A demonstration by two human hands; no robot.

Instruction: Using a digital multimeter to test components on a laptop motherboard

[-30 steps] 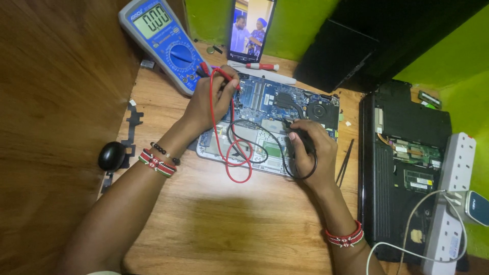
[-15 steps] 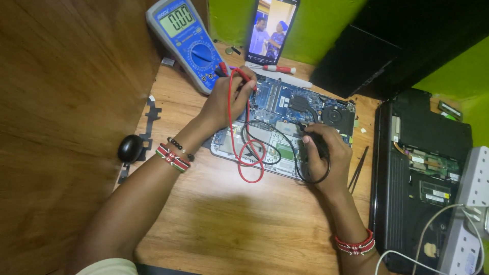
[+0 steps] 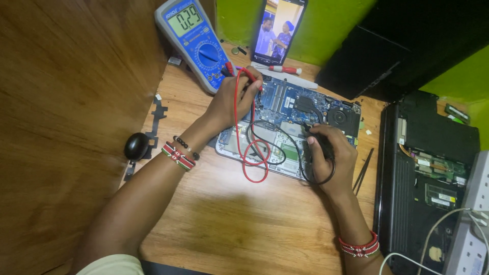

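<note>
An opened laptop [image 3: 290, 109] lies on the wooden desk with its blue circuit board and fan exposed. My left hand [image 3: 235, 99] holds a red probe [image 3: 253, 79] with its tip down on the board's upper left part. My right hand [image 3: 331, 158] grips a black probe [image 3: 311, 140] over the laptop's lower right area. Red and black leads [image 3: 254, 158] loop across the laptop and run to a blue multimeter [image 3: 196, 40] leaning at the back left, its display lit.
A phone [image 3: 279, 28] stands upright behind the laptop, playing video. A red-handled screwdriver [image 3: 285, 69] lies near it. A second opened black laptop [image 3: 433, 173] sits at right beside a white power strip [image 3: 468, 224]. Tweezers [image 3: 362, 173], a black round object [image 3: 136, 146] lie on the desk.
The view has shifted, so everything sits lower and further right in frame. The multimeter's reading has changed. Both hands keep their probes on the board.
</note>
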